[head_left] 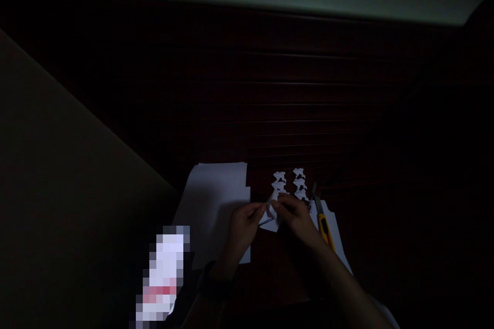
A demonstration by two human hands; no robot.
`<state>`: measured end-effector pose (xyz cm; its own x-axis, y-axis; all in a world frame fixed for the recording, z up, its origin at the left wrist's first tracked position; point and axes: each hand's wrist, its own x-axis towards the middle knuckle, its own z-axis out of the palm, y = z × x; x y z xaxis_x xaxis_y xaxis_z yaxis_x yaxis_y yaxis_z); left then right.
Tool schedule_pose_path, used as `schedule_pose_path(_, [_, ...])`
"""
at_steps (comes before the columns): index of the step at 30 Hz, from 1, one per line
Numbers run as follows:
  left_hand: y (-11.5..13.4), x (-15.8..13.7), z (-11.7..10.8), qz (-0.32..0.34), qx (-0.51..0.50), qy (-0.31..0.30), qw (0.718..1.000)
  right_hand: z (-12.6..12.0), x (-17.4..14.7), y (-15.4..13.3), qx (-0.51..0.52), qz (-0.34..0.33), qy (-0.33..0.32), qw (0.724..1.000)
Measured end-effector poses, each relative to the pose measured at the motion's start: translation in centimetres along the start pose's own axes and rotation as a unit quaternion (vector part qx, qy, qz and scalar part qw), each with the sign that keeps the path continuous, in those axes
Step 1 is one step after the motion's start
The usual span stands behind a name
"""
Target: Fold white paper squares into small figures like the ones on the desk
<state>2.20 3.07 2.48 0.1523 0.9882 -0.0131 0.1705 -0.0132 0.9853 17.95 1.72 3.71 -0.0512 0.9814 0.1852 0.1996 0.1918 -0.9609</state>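
Observation:
Between my two hands is a partly folded piece of white paper (272,209), raised over the dark table. My left hand (246,218) pinches its left side between thumb and fingers. On the other side my right hand (296,214) grips the paper with thumb and forefinger. Just beyond the hands lie small folded white paper pieces in two columns, one column (279,177) straight ahead and the other (299,183) to its right. The dim light hides the finer folds.
White paper sheets (216,185) lie to the left, partly under my left forearm. At right, a yellow utility knife (324,225) with its blade out rests on more white paper (336,231). A bright, pixelated object (164,272) is at the lower left. Dark slatted boards (293,82) rise behind.

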Motion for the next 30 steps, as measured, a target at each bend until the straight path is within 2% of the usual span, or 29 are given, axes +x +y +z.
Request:
schedule_pose_path(6, [0.3, 0.0, -0.1, -0.012, 0.002, 0.007, 1.000, 0.0, -0.1, -0.1, -0.024, -0.016, -0.001, 1.000])
schedule_pose_path(11, [0.7, -0.1, -0.1, -0.036, -0.035, 0.018, 0.999, -0.1, -0.2, -0.1, -0.036, -0.024, -0.019, 0.999])
schedule_pose_path(16, [0.7, -0.4, -0.3, -0.080, -0.070, -0.003, 0.994, 0.2, -0.3, 0.3, -0.048, -0.016, -0.002, 0.999])
schedule_pose_path(21, [0.9, -0.4, -0.4, -0.092, -0.091, -0.014, 0.991, 0.4, -0.2, 0.6, -0.012, 0.002, 0.005, 1.000])
schedule_pose_path(25, [1.1, -0.4, -0.3, -0.105, -0.118, 0.004, 0.987, 0.5, -0.1, 0.5, 0.027, 0.023, 0.002, 0.999])
schedule_pose_path(30, [1.0, -0.6, -0.2, -0.121, -0.148, -0.010, 0.981, 0.7, -0.1, 0.8, 0.035, 0.028, 0.006, 0.999])
